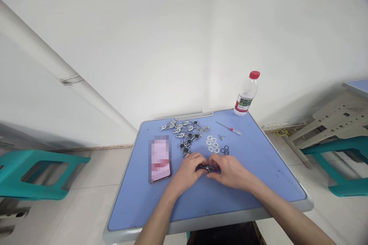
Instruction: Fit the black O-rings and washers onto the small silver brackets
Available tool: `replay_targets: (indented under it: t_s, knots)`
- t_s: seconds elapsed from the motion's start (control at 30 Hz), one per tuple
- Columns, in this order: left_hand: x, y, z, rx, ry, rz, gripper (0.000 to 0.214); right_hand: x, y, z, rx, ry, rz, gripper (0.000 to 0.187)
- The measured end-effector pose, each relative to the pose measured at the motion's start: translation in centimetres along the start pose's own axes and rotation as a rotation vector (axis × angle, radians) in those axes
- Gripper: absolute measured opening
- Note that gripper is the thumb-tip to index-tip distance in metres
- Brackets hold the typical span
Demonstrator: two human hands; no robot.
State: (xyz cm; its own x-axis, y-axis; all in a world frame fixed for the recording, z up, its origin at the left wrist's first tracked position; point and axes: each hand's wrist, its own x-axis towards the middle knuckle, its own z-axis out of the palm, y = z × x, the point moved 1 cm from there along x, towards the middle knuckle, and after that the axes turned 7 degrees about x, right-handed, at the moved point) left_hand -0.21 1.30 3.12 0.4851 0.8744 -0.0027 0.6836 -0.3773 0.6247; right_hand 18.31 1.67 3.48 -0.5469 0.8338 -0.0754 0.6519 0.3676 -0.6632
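My left hand (191, 170) and my right hand (228, 170) meet over the front half of the blue table. Between their fingertips is a small metal fitting (207, 167) with a dark round middle and short arms, and both hands pinch it. Just beyond lie several flat oval metal plates (212, 144) with holes and a few black rubber rings (225, 150). Several similar metal fittings with black centres (188, 142) are to the left of the plates. My fingers cover part of the held fitting.
A phone (160, 160) lies on the table (138, 203) at left. Farther back are metal fittings with plates (179, 127), tiny screws (221, 137), a screwdriver (230, 128) and a red-capped bottle (246, 95). Teal stools (43, 174) flank the table; a wall (172, 46) stands behind.
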Motion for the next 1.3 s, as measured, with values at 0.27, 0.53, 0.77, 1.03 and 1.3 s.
replay_targets:
  t_s: [0.27,0.53,0.77,1.03,1.3]
  knots:
    - [0.0,0.2,-0.3,-0.006,-0.005,-0.004,0.012,-0.3,0.5,-0.7,0.086,-0.033,-0.011,0.021]
    - [-0.2,-0.1,-0.3,-0.077,0.016,-0.044,0.015,-0.2,2.2,-3.0,0.197,0.178,0.073,0.016]
    - [-0.4,-0.3,-0.6,-0.128,0.039,-0.060,0.018,0.3,4.6,-3.7,0.074,0.290,0.146,0.014]
    - [-0.3,-0.5,-1.3,-0.097,0.173,-0.080,0.013,1.1,4.5,-2.9,-0.037,0.218,0.086,0.016]
    - [-0.2,-0.8,-1.4,-0.100,0.245,-0.058,0.013,2.4,4.2,-2.2,-0.140,0.141,0.093,0.015]
